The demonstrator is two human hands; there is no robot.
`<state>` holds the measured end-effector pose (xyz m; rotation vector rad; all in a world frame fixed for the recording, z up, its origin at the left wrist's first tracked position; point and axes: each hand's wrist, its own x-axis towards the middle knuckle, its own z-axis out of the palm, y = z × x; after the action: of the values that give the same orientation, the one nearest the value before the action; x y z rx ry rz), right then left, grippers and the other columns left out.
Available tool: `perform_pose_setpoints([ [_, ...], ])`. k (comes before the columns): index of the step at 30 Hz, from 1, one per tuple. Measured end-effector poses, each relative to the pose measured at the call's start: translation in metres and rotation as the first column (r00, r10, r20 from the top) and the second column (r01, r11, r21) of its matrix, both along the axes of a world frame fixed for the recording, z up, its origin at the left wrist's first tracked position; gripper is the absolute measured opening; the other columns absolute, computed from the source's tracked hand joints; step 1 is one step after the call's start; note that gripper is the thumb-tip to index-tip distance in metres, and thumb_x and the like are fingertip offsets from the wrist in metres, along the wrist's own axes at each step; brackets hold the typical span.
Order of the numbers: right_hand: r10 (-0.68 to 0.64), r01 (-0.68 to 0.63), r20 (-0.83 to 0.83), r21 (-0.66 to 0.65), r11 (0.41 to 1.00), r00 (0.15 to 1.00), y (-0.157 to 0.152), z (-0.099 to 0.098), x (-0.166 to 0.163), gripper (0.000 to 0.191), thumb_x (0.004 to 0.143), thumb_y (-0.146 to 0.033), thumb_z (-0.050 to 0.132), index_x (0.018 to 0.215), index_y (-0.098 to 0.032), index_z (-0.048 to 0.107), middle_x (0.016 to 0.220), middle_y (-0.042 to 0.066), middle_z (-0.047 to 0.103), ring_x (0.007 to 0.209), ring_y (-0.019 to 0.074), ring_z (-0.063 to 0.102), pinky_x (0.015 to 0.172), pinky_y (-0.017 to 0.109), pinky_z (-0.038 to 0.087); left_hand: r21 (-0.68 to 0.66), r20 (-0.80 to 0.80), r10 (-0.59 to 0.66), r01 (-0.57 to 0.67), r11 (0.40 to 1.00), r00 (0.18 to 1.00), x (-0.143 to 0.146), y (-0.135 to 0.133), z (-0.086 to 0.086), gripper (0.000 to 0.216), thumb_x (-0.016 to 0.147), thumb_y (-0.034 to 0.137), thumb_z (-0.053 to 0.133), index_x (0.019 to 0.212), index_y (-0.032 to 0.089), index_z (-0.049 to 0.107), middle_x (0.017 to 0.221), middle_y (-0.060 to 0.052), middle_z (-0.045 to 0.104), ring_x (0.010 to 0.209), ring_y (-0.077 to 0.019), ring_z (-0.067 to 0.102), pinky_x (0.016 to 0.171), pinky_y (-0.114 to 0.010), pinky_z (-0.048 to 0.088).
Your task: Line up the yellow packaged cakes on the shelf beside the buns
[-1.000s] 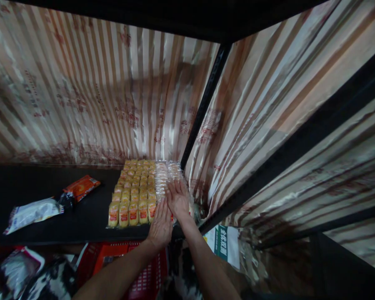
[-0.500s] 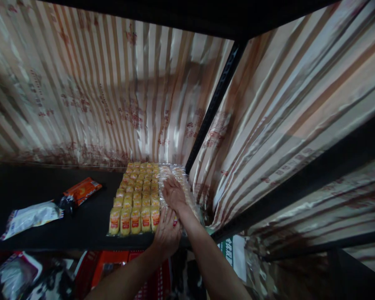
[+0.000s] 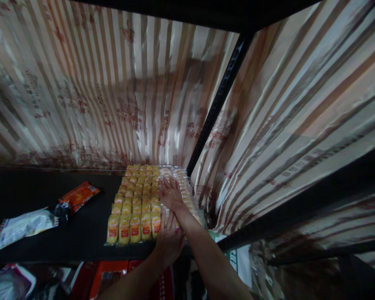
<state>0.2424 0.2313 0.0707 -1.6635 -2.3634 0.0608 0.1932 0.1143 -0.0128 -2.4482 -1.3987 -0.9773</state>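
Observation:
My right hand (image 3: pixel 170 193) lies flat, fingers spread, on clear-wrapped packs of pale pieces (image 3: pixel 185 192) at the right end of a black shelf. Just below it my left hand (image 3: pixel 169 239) presses with outstretched fingers against the front of the same packs. My right wrist crosses close over the left fingertips. Directly to the left stand rows of small yellow wrapped snacks (image 3: pixel 136 204) with red labels, lined up from front to back. The hands hide part of the clear packs.
On the black shelf (image 3: pixel 90 233) to the left lie an orange packet (image 3: pixel 79 196) and a white packet (image 3: pixel 26 227). A black upright post (image 3: pixel 217 104) stands behind the right corner. Striped sheeting (image 3: pixel 106 83) hangs behind. Red crates (image 3: pixel 109 268) and bags sit below.
My right hand has slid slightly left over the clear packs, its fingers now nearer the yellow snacks. The left hand stays at the front. The view has shifted a little.

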Motion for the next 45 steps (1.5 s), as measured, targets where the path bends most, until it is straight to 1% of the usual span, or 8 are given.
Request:
perform_pose_setpoints([
  [4, -0.022, 0.022, 0.027, -0.005, 1.000, 0.999, 0.003, -0.008, 0.000, 0.048, 0.089, -0.037, 0.038, 0.135, -0.025, 0.044, 0.146, 0.001, 0.034, 0.138, 0.0301, 0.018, 0.109, 0.048, 0.008, -0.052, -0.006, -0.019, 0.018, 0.998, 1.000, 0.001, 0.000, 0.002, 0.033, 0.085, 0.034, 0.045, 0.114, 0.022, 0.056, 0.126, -0.009, 0.056, 0.124, -0.0289, 0.043, 0.107, -0.057, 0.026],
  [12, -0.027, 0.027, 0.041, -0.006, 1.000, 0.999, 0.003, -0.010, 0.001, 0.047, 0.089, -0.035, 0.037, 0.134, -0.025, 0.045, 0.146, 0.001, 0.034, 0.138, 0.0288, 0.017, 0.109, 0.051, 0.004, -0.140, -0.029, -0.020, 0.016, 0.990, 0.999, 0.003, -0.002, 0.004, 0.040, 0.085, 0.037, 0.046, 0.121, 0.022, 0.052, 0.128, -0.011, 0.054, 0.123, -0.0297, 0.044, 0.104, -0.058, 0.030],
  [22, -0.040, 0.041, 0.035, -0.020, 0.999, 0.999, 0.005, -0.011, 0.002, 0.046, 0.089, -0.032, 0.035, 0.133, -0.024, 0.045, 0.146, 0.000, 0.035, 0.138, 0.0290, 0.016, 0.110, 0.051, 0.004, -0.086, -0.035, -0.022, 0.019, 0.996, 0.999, 0.004, 0.001, -0.007, 0.042, 0.084, 0.039, 0.048, 0.123, 0.025, 0.052, 0.128, -0.010, 0.054, 0.123, -0.0296, 0.044, 0.106, -0.057, 0.025],
  [27, -0.035, 0.038, 0.082, -0.034, 0.999, 0.996, 0.005, -0.010, 0.005, 0.045, 0.090, -0.033, 0.033, 0.133, -0.025, 0.045, 0.147, -0.001, 0.033, 0.138, 0.0276, 0.017, 0.110, 0.048, 0.004, -0.060, -0.028, 0.004, -0.005, 0.998, 1.000, 0.005, 0.000, -0.004, 0.042, 0.085, 0.042, 0.048, 0.123, 0.027, 0.052, 0.130, -0.007, 0.053, 0.124, -0.0273, 0.043, 0.107, -0.054, 0.025],
  [31, -0.013, 0.013, 0.077, 0.009, 1.000, 0.997, 0.008, -0.006, 0.006, 0.045, 0.091, -0.039, 0.030, 0.131, -0.025, 0.047, 0.145, 0.000, 0.038, 0.136, 0.0270, 0.023, 0.110, 0.044, 0.007, -0.043, -0.061, 0.025, -0.027, 0.999, 0.998, 0.006, 0.000, -0.003, 0.044, 0.085, 0.044, 0.046, 0.125, 0.025, 0.051, 0.131, -0.008, 0.052, 0.124, -0.0267, 0.042, 0.107, -0.051, 0.023],
  [35, -0.009, 0.004, 0.080, 0.063, 0.998, 0.997, 0.019, -0.004, 0.003, 0.047, 0.093, -0.037, 0.026, 0.134, -0.023, 0.044, 0.144, 0.002, 0.039, 0.137, 0.0238, 0.021, 0.111, 0.040, 0.006, -0.015, -0.082, 0.038, -0.039, 0.999, 0.996, 0.007, -0.001, -0.005, 0.053, 0.086, 0.046, 0.044, 0.134, 0.025, 0.042, 0.137, -0.009, 0.046, 0.128, -0.0278, 0.037, 0.106, -0.048, 0.023],
  [39, -0.048, 0.046, 0.100, 0.023, 0.999, 0.994, 0.035, -0.003, -0.001, 0.050, 0.093, -0.036, 0.024, 0.137, -0.020, 0.040, 0.145, 0.004, 0.037, 0.138, 0.0233, 0.019, 0.111, 0.041, 0.006, 0.034, -0.073, 0.046, -0.044, 0.998, 0.996, 0.006, -0.002, -0.004, 0.055, 0.087, 0.045, 0.044, 0.138, 0.027, 0.036, 0.142, -0.007, 0.041, 0.130, -0.0277, 0.034, 0.107, -0.048, 0.021],
  [45, -0.028, 0.033, 0.088, -0.051, 0.998, 0.996, 0.046, -0.002, -0.003, 0.052, 0.090, -0.038, 0.030, 0.140, -0.024, 0.034, 0.148, 0.001, 0.030, 0.139, 0.0274, 0.011, 0.110, 0.049, 0.004, 0.075, -0.057, 0.061, -0.056, 0.996, 0.997, 0.005, -0.002, -0.002, 0.058, 0.084, 0.052, 0.046, 0.137, 0.032, 0.037, 0.142, -0.006, 0.040, 0.133, -0.0273, 0.029, 0.107, -0.043, 0.019],
])
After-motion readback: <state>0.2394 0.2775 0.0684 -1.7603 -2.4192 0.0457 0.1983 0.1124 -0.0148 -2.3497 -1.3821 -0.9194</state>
